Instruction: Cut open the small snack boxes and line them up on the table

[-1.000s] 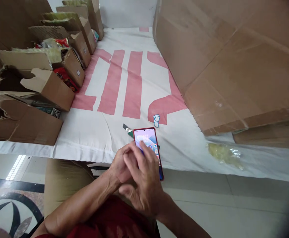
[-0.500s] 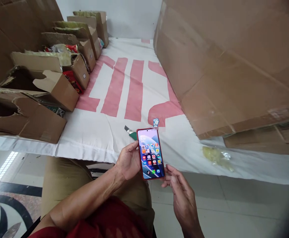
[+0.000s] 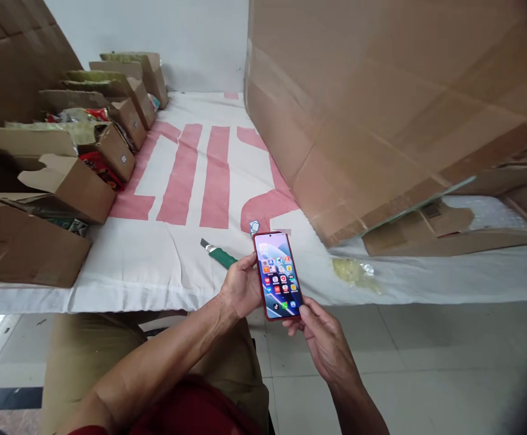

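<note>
A smartphone (image 3: pixel 278 278) in a red case, its screen lit with rows of app icons, is held upright over the table's front edge. My left hand (image 3: pixel 244 288) grips it along its left side, the thumb on the edge and the other fingers hidden behind. At its lower right corner, my right hand (image 3: pixel 318 335) has closed on the phone, thumb at the edge and fingers beneath. Just left of the phone lies a green utility knife (image 3: pixel 221 256) with its blade out. Beyond the phone's top edge is a small blue and white sticker or packet (image 3: pixel 255 227).
Open cardboard boxes (image 3: pixel 37 241) holding packaged goods line the table's left side. A large cardboard box (image 3: pixel 381 109) rises on the right. A crumpled clear and yellow wrapper (image 3: pixel 356 273) lies near the front edge of the white and red cloth (image 3: pixel 172 260).
My right hand has moved in from beside the phone and now grips its lower right corner. The view has turned to the right, uncovering more of the knife and the right-hand boxes.
</note>
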### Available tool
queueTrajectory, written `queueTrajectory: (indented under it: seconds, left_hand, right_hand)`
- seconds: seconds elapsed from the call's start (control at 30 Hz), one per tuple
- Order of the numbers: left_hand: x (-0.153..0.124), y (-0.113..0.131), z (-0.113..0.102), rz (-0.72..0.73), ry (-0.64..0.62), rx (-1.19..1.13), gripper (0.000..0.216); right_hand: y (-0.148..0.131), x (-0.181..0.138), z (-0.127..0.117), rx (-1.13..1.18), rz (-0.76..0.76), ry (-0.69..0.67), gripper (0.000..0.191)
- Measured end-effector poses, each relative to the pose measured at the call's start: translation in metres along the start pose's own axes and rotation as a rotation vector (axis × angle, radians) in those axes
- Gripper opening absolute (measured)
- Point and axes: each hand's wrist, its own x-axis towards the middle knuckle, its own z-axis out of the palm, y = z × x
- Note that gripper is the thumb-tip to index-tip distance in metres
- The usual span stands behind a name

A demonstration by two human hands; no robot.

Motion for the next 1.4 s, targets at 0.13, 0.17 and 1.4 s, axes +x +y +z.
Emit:
queueTrajectory:
  seconds: [0.13, 0.17, 1.4]
  left_hand:
    - [0.003, -0.008, 0.005, 0.120, 0.104, 0.071, 0.024]
    - [-0.002, -0.010, 0.003, 0.144, 0.129, 0.101, 0.024]
    - [-0.178, 0.039, -0.144, 0.442, 0.049, 0.336, 0.051]
  right_hand:
    - [-0.011, 0.014, -0.018, 0.059, -0.009, 0.081, 0.053]
    - [-0.013, 0.020, -0.023, 0.060, -0.011, 0.101, 0.054]
    - [0.003, 0.014, 0.120, -0.818, -0.612, -0.235, 0.031]
